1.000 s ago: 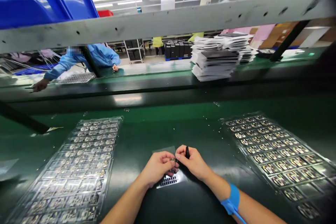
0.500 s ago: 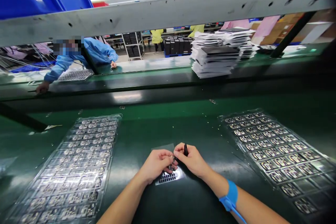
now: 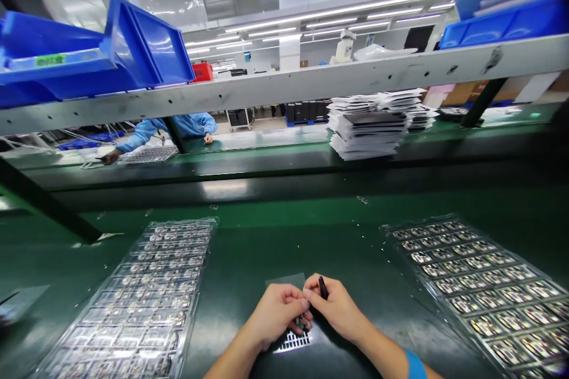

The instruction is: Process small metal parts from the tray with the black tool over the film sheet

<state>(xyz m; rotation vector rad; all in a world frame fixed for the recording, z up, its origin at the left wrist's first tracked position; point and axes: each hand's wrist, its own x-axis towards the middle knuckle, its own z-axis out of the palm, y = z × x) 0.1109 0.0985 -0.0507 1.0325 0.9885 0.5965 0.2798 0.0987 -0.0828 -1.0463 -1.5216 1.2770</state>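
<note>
Over the green work surface, my left hand [image 3: 280, 312] is closed on a small circuit board [image 3: 304, 324], which its fingers partly cover. My right hand [image 3: 335, 307] meets it at the fingertips. A slim black pen-like tool [image 3: 323, 288] is held in that hand; its working tip is hidden. Beneath both hands lies a clear sheet with rows of small black stickers [image 3: 293, 341], partly covered. A blue wrist strap [image 3: 415, 364] circles my right forearm.
Clear trays of circuit boards lie on the left [image 3: 133, 302] and right [image 3: 480, 290]. Overhead runs a grey shelf beam [image 3: 275, 84] bearing blue bins [image 3: 142, 47]. Farther back are a stack of papers [image 3: 368, 136] and a person in a blue sleeve [image 3: 142, 135].
My view has tilted up, so the bench and hands appear lower and more of the shelf bins shows. Both hands stay together at the board, holding the same things.
</note>
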